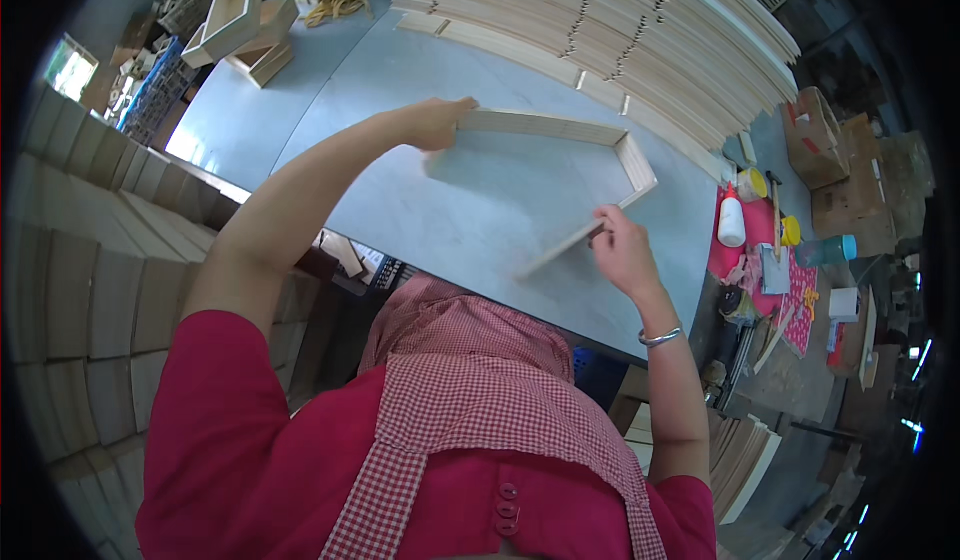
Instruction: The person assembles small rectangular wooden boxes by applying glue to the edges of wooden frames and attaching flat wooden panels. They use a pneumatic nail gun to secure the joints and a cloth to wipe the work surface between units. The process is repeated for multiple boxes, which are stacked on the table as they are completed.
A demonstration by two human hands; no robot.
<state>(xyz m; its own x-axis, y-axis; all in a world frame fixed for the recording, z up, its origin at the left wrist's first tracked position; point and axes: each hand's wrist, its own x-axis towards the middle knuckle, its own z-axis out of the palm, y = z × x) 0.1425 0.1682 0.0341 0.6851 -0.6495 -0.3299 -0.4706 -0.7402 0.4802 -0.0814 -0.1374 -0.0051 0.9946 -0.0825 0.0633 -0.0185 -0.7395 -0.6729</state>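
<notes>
A white glue bottle stands right of the table, brown cardboard boxes just beyond it.

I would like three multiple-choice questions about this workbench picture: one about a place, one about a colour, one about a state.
1. Where is the white glue bottle?
A. on the red mat at the table's right end
B. inside the wooden frame
C. on the slat stack

2. What colour is the person's sleeve?
A. blue
B. red
C. green

3. How is the wooden frame on the grey table?
A. closed on all sides
B. open, with sides missing
C. lifted clear of the table

Answers: 1 A, it stands on the red mat. 2 B, the sleeve is red. 3 B, the left hand and right hand hold its separate ends.
</notes>
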